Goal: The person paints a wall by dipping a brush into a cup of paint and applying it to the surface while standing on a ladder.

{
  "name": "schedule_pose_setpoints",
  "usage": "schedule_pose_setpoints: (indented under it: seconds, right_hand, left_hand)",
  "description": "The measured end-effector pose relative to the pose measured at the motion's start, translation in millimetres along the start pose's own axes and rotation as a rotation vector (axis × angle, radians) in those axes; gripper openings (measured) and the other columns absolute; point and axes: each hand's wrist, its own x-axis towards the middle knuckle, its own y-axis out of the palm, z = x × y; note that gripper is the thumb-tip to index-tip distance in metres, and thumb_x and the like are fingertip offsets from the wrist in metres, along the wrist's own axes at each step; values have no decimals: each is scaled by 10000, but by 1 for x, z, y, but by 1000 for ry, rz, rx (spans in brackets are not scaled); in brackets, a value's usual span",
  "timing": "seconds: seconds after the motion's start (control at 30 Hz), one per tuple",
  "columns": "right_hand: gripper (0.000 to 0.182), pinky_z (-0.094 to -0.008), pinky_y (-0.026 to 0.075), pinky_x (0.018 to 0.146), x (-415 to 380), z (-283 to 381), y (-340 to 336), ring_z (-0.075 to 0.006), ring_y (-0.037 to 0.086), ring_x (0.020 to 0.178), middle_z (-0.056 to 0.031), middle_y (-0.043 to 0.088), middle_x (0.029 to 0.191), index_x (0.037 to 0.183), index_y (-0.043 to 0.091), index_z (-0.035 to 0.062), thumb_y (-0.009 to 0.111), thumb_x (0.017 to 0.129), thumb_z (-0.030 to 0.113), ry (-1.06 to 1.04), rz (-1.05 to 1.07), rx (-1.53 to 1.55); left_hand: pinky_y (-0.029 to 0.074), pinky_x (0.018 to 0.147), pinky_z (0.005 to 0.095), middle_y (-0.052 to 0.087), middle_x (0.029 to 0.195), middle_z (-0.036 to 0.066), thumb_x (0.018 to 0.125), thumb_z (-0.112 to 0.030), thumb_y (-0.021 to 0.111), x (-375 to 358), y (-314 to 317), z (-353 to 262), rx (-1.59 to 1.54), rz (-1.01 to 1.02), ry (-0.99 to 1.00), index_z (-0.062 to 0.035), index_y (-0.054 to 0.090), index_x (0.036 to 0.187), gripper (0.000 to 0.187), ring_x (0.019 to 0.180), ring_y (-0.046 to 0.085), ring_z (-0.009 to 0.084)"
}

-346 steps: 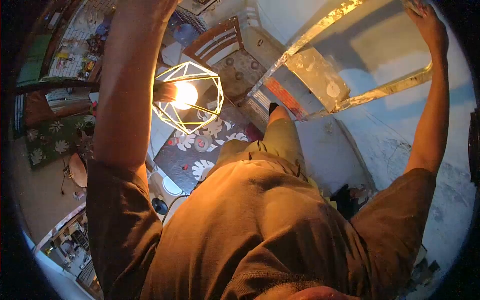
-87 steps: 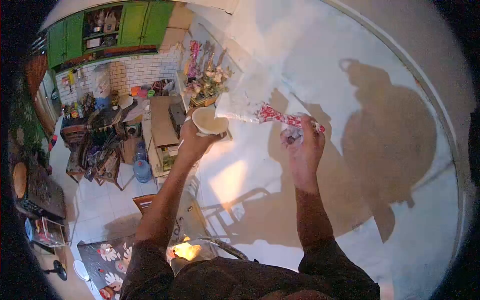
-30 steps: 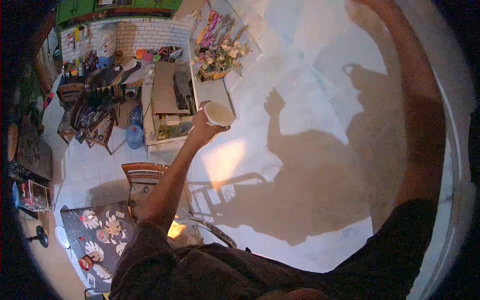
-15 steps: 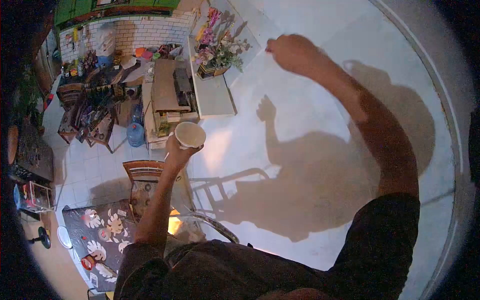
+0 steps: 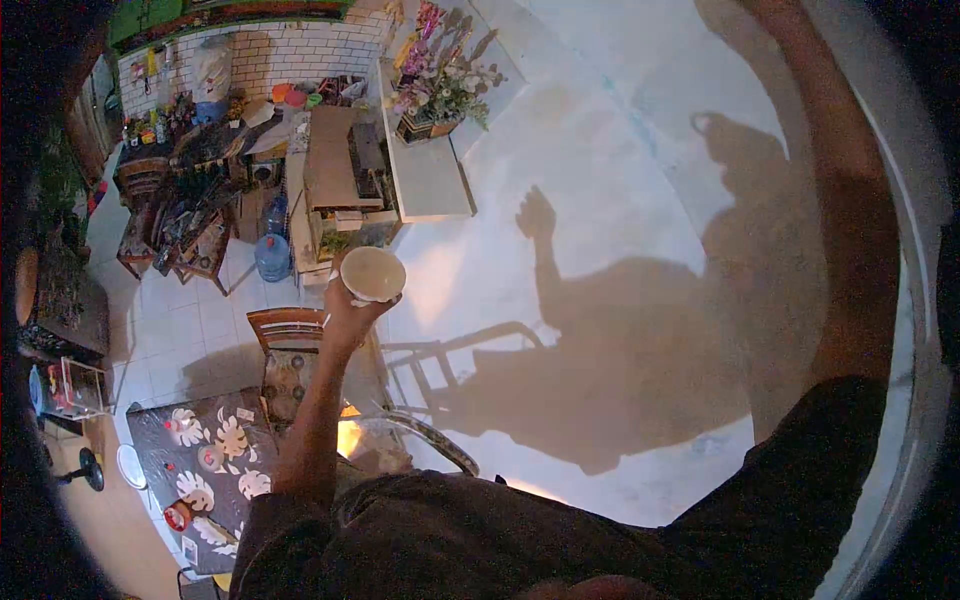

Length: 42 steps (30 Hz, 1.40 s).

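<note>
My left hand [image 5: 350, 318] is closed around a round, pale bowl [image 5: 373, 274], held out at left of centre with its mouth facing me. The bowl's inside looks beige; I cannot make out what it contains. White marks show on the fingers of this hand. My right arm stretches up along the right side, near the white wall [image 5: 600, 170]. Only the base of my right hand [image 5: 770, 6] appears at the top edge, and its fingers are cut off.
A curved rail [image 5: 435, 440] is just below my left arm. Flowers [image 5: 450, 90] stand on a white shelf [image 5: 430, 190]. Below are a wooden chair [image 5: 285, 330], a table with a leaf-patterned cloth [image 5: 150, 430], a blue water jug [image 5: 271, 258] and cluttered furniture.
My right arm has swung up and to the right, taking the hand to the top edge. My left hand and the bowl have shifted only slightly.
</note>
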Motion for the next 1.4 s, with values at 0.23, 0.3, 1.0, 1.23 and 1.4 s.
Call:
schedule_pose_setpoints:
  seconds: [0.23,0.3,1.0,1.23,1.4]
  right_hand:
    - [160,-428,510,685,-57,72,129,-316,629,731,-153,642,812,919,607,72,492,832,141,-545,137,159]
    - [126,-435,509,659,-68,99,143,-321,633,708,-167,637,773,861,582,27,497,815,109,-592,111,169]
    - [208,-432,471,791,-1,50,133,-296,604,897,-143,634,915,966,630,84,509,803,131,-465,52,-16]
    - [205,-457,500,742,-29,120,142,-344,622,820,-186,635,881,921,629,51,528,776,156,-421,252,212]
    - [231,-436,473,770,51,23,135,-348,593,865,-177,616,920,962,600,21,519,789,152,-246,-37,188]
  left_hand:
    - [484,800,347,595,1036,148,609,-141,794,-6,-5,26,-73,-49,113,-9,468,1130,629,960,591,240]
    - [484,799,348,591,1043,150,610,-140,792,-10,-8,26,-88,-63,96,-11,456,1143,643,965,588,241]
    - [476,788,344,622,967,142,608,-140,787,-26,-23,15,43,-162,241,0,494,1110,598,904,613,255]
    - [484,776,344,623,972,147,593,-158,793,-30,-38,38,44,-187,121,4,498,1107,614,904,616,270]
    - [475,792,345,608,992,155,594,-160,795,-31,-43,9,-10,-192,75,5,502,1101,608,942,597,262]
